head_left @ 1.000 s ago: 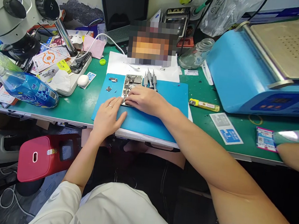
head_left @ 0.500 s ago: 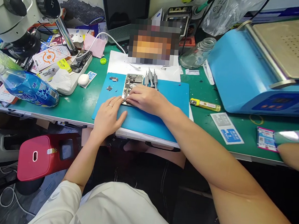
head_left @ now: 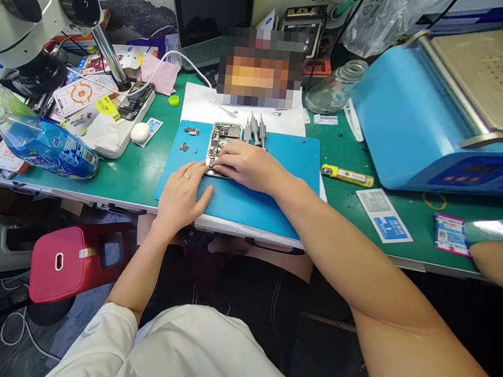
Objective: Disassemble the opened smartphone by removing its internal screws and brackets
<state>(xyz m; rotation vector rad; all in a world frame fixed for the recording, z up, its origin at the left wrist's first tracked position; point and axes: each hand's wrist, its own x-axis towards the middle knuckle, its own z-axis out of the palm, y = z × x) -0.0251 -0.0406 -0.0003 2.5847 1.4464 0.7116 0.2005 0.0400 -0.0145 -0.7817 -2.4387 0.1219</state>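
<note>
An opened smartphone (head_left: 226,132) lies on a blue mat (head_left: 249,212), its inner boards showing. My left hand (head_left: 183,189) rests on the mat, fingers stretched out and thumb apart, the fingertips touching the phone's lower left edge. Over the lower part of the phone, my right hand (head_left: 251,166) is closed with its fingertips pressed together. Whatever is between those fingertips is hidden or too small to name. Several grey screwdrivers (head_left: 256,131) stand just beyond the right hand. Small loose phone parts (head_left: 191,131) lie left of the phone.
A microscope (head_left: 41,23) and a blue bottle (head_left: 48,144) stand at the left. On the right are a blue heating plate machine (head_left: 386,106), a glass jar (head_left: 335,87) and a yellow cutter knife (head_left: 348,175). Another person's arm (head_left: 500,264) reaches in at the right edge.
The view has shifted very slightly. Both hands keep almost the same place at the phone, with no clear change in their grip.
</note>
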